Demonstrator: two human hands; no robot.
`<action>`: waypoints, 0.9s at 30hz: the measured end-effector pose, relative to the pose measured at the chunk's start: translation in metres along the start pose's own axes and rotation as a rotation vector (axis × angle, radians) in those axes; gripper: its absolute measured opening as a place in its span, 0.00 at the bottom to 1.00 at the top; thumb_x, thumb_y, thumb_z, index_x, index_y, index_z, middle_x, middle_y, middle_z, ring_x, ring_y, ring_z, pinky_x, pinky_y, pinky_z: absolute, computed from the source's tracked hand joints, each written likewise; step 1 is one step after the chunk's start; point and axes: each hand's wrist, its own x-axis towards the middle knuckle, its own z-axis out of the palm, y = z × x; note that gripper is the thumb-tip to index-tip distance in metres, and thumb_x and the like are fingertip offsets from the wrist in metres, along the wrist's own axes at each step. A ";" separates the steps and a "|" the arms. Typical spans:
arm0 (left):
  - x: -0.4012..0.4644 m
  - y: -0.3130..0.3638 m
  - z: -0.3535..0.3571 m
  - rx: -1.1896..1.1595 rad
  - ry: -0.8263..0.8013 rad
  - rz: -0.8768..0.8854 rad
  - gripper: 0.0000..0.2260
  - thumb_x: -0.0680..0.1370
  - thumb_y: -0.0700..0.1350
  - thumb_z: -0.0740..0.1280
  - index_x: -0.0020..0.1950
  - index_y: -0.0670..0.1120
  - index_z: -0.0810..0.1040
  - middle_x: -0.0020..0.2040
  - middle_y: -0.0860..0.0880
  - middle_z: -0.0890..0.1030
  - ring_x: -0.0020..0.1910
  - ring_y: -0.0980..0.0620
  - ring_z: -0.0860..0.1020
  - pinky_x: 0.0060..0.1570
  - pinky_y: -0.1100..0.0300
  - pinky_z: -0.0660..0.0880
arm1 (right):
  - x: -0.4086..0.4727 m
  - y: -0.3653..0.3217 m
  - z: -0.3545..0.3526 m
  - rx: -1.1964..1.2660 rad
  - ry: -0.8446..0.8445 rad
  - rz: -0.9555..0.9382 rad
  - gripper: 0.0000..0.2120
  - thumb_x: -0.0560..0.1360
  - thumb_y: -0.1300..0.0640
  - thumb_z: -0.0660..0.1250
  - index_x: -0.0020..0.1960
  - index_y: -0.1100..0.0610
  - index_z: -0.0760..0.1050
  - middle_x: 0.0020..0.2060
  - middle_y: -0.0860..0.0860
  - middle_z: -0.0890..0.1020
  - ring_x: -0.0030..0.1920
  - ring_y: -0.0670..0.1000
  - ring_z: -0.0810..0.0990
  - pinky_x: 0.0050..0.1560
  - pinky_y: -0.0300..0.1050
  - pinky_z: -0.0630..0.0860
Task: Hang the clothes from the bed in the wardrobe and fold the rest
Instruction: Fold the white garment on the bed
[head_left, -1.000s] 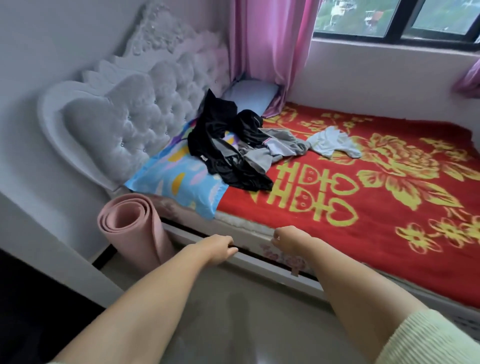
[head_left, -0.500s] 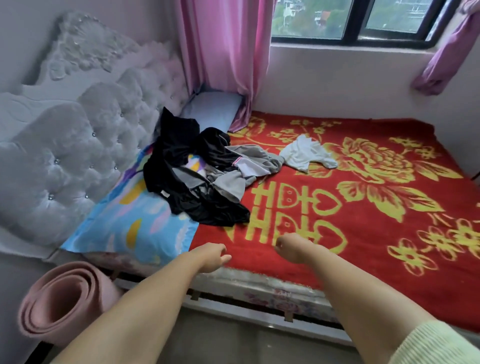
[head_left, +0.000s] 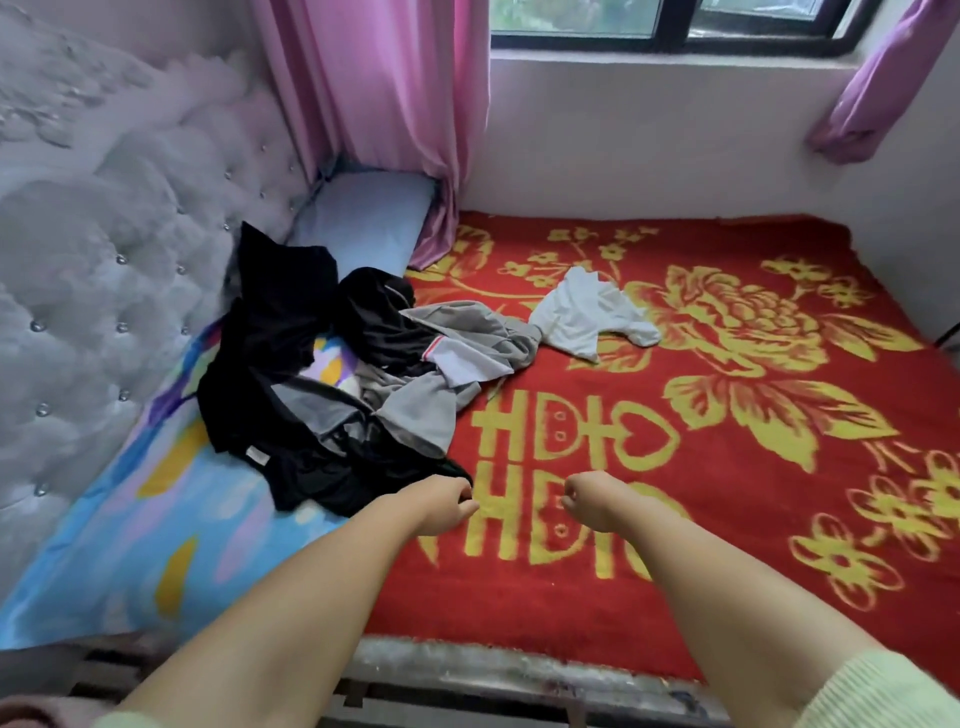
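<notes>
We held both arms out over the bed (head_left: 519, 660), above its red blanket (head_left: 727, 545) with yellow flowers. Our left hand (head_left: 447, 501) was curled, its fingertips right at the near hem of the black garment (head_left: 270, 332); we could not tell whether it pinched the cloth or only touched it. Our right hand (head_left: 589, 499) was clenched with nothing in it, just above the blanket. The clothes lay in a heap near the tufted headboard (head_left: 104, 270): the black garment partly on the blue patterned pillow (head_left: 156, 509), a grey garment (head_left: 457, 353) tangled into it, and a white garment (head_left: 587, 317) just beyond, on the blanket. A pink curtain (head_left: 384, 104) hung in the corner by the window.
</notes>
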 end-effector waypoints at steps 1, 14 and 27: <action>0.013 -0.004 -0.004 -0.023 -0.002 -0.023 0.17 0.82 0.53 0.56 0.61 0.43 0.73 0.53 0.45 0.78 0.50 0.46 0.76 0.47 0.54 0.71 | 0.017 0.003 -0.005 -0.002 -0.008 -0.007 0.16 0.82 0.53 0.53 0.58 0.60 0.75 0.53 0.54 0.80 0.49 0.54 0.80 0.45 0.46 0.76; 0.223 -0.033 -0.021 -0.153 -0.107 -0.098 0.19 0.81 0.54 0.56 0.67 0.44 0.70 0.64 0.45 0.75 0.61 0.45 0.73 0.59 0.53 0.71 | 0.218 0.046 -0.056 0.019 -0.100 -0.028 0.15 0.81 0.56 0.52 0.58 0.61 0.74 0.53 0.55 0.80 0.48 0.55 0.78 0.41 0.45 0.73; 0.482 -0.006 0.046 0.186 0.264 -0.010 0.24 0.82 0.55 0.50 0.78 0.50 0.54 0.79 0.47 0.51 0.77 0.49 0.51 0.74 0.49 0.49 | 0.443 0.154 -0.073 0.075 0.344 0.165 0.13 0.79 0.56 0.56 0.61 0.59 0.71 0.60 0.57 0.72 0.59 0.60 0.73 0.49 0.52 0.71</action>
